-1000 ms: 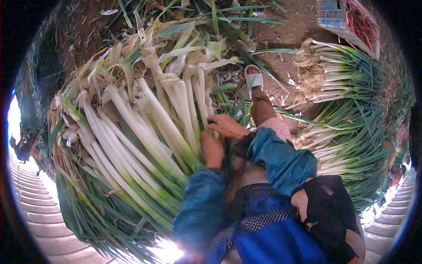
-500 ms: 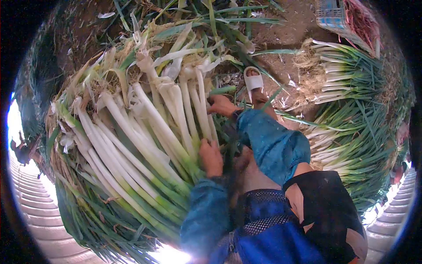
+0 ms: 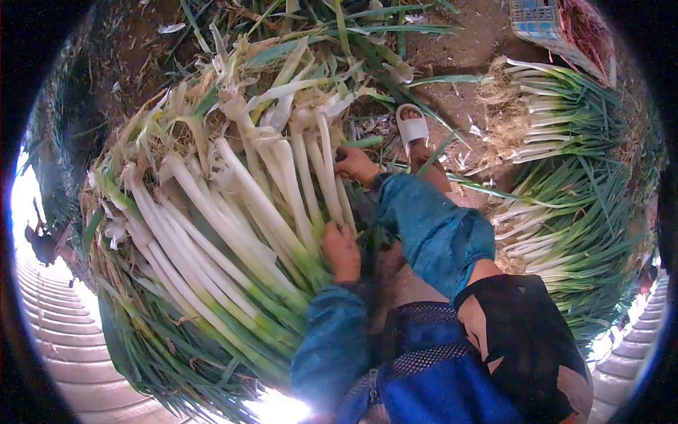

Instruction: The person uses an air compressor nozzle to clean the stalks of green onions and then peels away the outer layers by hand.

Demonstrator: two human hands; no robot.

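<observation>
Many long leeks [image 3: 220, 215] lie heaped left of centre in my view. My left hand [image 3: 342, 253] curls against the rightmost stalks [image 3: 345, 203], and my right hand [image 3: 358, 167] bends beside them further up; whether either grips, I can't tell.

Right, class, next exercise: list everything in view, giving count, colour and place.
Thick leeks: many, white and green, heaped left and centre
Thinner leeks: many, white and green, right side
Crate: one, grey-blue, top right
Strands: uncountable, red, in the crate
Loose leaves: several, green, top middle
Ground: one, brown, upper middle
Ridged surface: two patches, pale, lower corners
Sandal: one, white, upper middle
Sleeves: two, teal, centre
Mesh-trimmed cloth: one, blue, bottom middle
Black cloth: one, black, lower right
Hands: two, bare, at the thick leeks; left hand lower, right hand higher
</observation>
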